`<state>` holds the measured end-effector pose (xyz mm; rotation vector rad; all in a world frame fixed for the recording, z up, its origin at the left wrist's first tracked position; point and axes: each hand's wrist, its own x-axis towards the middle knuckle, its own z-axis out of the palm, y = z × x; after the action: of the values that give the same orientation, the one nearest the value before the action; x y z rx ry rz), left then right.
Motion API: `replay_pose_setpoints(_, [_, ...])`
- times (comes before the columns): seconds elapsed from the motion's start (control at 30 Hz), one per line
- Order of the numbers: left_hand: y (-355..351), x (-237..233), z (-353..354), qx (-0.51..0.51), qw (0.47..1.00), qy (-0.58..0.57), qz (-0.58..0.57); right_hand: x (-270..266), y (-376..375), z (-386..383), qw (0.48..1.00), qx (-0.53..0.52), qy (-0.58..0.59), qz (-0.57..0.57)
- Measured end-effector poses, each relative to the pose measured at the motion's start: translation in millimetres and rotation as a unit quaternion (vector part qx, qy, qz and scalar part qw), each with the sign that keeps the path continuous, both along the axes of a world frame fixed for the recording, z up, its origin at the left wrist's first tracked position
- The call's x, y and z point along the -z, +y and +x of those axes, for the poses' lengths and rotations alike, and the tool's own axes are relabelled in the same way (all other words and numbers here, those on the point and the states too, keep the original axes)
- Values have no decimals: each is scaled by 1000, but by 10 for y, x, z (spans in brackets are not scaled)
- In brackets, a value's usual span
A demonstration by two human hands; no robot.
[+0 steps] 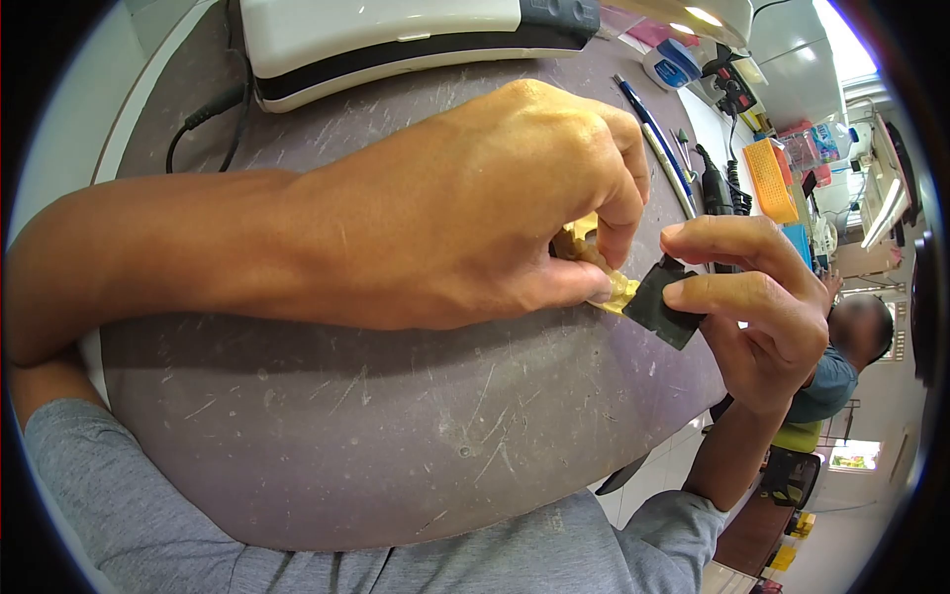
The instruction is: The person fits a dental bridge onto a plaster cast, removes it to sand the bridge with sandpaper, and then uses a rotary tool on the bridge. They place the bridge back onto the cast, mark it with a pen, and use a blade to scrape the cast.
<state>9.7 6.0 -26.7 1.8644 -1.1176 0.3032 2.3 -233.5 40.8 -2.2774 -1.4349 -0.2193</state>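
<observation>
My left hand [495,213] reaches in from the left with its back to me, thumb and fingers closed round a small yellow piece with tooth-like bumps [621,289], like a dental model. Most of that piece is hidden behind the hand. My right hand [757,302] pinches a dark, nearly square piece of sandpaper [665,307] between its fingers. The sandpaper's left corner meets the end of the yellow piece that sticks out past my left thumb. Both hands are over the scratched grey work board [396,436].
A white machine with a black band [396,49] stands at the back. Further right are pens [655,144], a black corded handpiece [714,183], a blue-and-white jar [673,64] and an orange basket [770,180]. Another person [841,361] sits in the background.
</observation>
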Motion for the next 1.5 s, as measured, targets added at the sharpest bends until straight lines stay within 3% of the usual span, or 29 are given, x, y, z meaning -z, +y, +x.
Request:
replay_pose_setpoints(1.13, [15,25,-3,-1,1000,21,0,46,35,211,992,-47,117,-1])
replay_pose_setpoints(1.37, [13,41,-2,-4,1000,29,3,40,41,233,991,-61,116,-20])
replay_pose_setpoints(1.47, [6,48,-9,8,999,47,-19,54,57,204,996,-57,64,-15])
replay_pose_setpoints(1.5, [11,44,-9,-2,1000,21,-4,93,43,163,996,-17,76,33])
